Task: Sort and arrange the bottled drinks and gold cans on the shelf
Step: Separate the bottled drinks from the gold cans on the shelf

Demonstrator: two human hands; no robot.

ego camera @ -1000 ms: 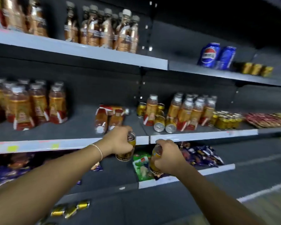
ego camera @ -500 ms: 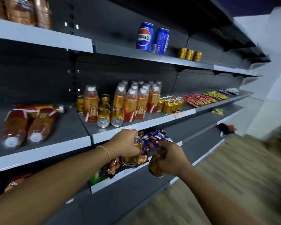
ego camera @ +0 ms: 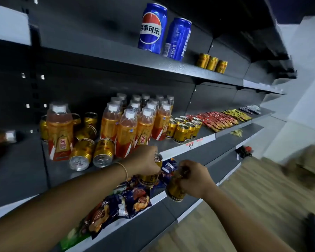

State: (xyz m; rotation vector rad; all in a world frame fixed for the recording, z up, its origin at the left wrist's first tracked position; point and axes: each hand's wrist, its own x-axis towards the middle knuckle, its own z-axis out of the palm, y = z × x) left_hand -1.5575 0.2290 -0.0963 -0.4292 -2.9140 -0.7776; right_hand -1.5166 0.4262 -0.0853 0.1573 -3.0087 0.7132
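- The left hand (ego camera: 145, 160) grips a gold can (ego camera: 148, 179) upright, with its fingers wrapped round the upper body of the can.
- The right hand (ego camera: 195, 179) grips a second gold can (ego camera: 175, 190), which is tilted, with its fingers closed over the top.
- Both cans are held in the air, in front of and below the bottle block (ego camera: 135, 120), and neither rests on a shelf.
- The bottle block stands upright in rows on the middle shelf (ego camera: 180, 149).
- Just beside the bottle block on its right stands the upright can group (ego camera: 184, 127).
- Just left of the bottle block lie two toppled cans (ego camera: 91, 153), with their ends toward the shelf front.
- Farther left of the bottle block stands a lone bottle (ego camera: 59, 130), with more gold cans behind it.
- Well above the bottle block, three gold cans (ego camera: 211, 63) stand on the upper shelf, right of two blue cans (ego camera: 164, 33).
- Below the bottle block, snack bags (ego camera: 131, 199) crowd the lower shelf.
- Step, as judged: the two collected cans are in transit toward placement, most likely with the upright can group.
- Next move, as judged:
  - Lift both cans over the shelf lip.
  - Right the tilted can.
  - Set each can down upright on the bare strip in front of that group, without nudging the bottle block.
- The toppled cans and the lone bottle remain unsorted.
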